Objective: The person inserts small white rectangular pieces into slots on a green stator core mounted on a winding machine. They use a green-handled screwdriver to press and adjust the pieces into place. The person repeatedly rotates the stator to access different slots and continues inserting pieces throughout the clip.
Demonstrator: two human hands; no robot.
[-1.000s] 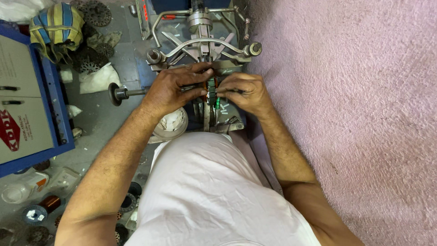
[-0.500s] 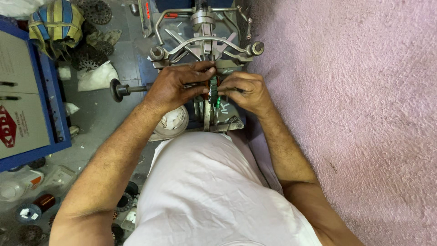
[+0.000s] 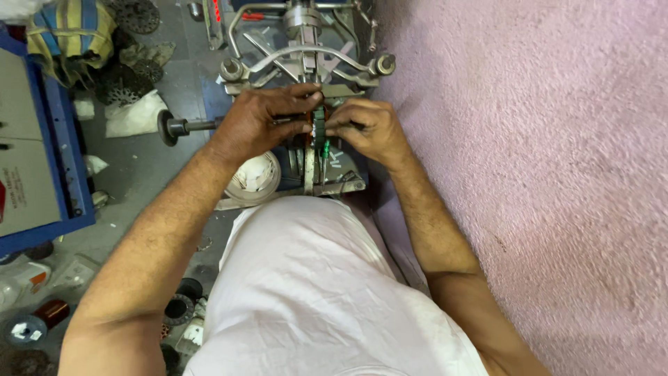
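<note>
Both my hands meet over a metal winding machine on the floor in front of me. My left hand grips a small green and copper-coloured coil piece mounted at the machine's middle. From the right, the fingers of my right hand pinch the same piece. A shaft with a round black knob sticks out to the left of the machine. My palms hide most of the coil piece.
A pink textured wall fills the right side. A blue cabinet stands at the left. A white bowl-like part lies under my left wrist. Metal discs, rags, a copper wire spool and small parts litter the floor.
Both hands stay on the coil piece with only slight finger shifts. The camera view has drifted a little.
</note>
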